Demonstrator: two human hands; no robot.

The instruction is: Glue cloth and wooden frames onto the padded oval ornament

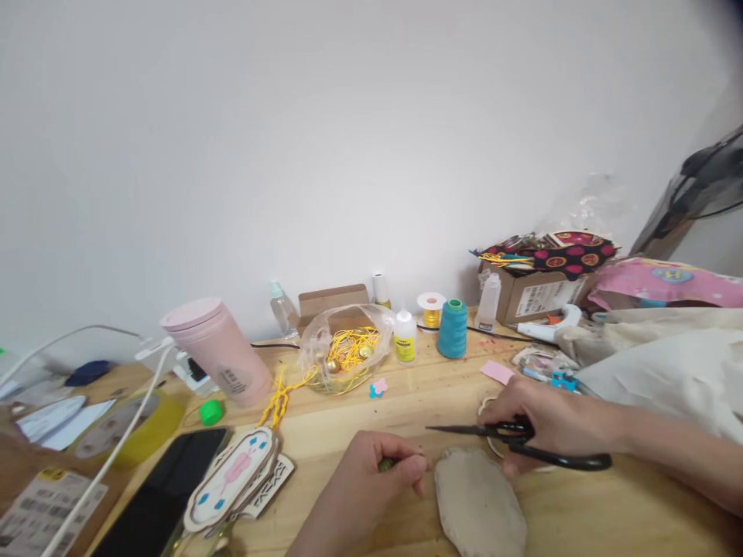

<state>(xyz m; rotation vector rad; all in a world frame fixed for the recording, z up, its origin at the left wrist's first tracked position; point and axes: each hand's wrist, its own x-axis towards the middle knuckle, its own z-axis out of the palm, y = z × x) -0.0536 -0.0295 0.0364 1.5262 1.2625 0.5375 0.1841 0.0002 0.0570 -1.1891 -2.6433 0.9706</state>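
Observation:
My right hand grips black scissors, blades closed and pointing left over the wooden table. My left hand is curled with its fingers pinched on a small greenish thing, just left of an oval beige fabric piece lying flat on the table. The scissor tips end just above my left fingers.
A pink tumbler, a clear bag of gold bells and yellow cord, a glue bottle, a teal thread cone and a glue gun stand behind. A phone and wooden ornaments lie left. A cardboard box and cloth are right.

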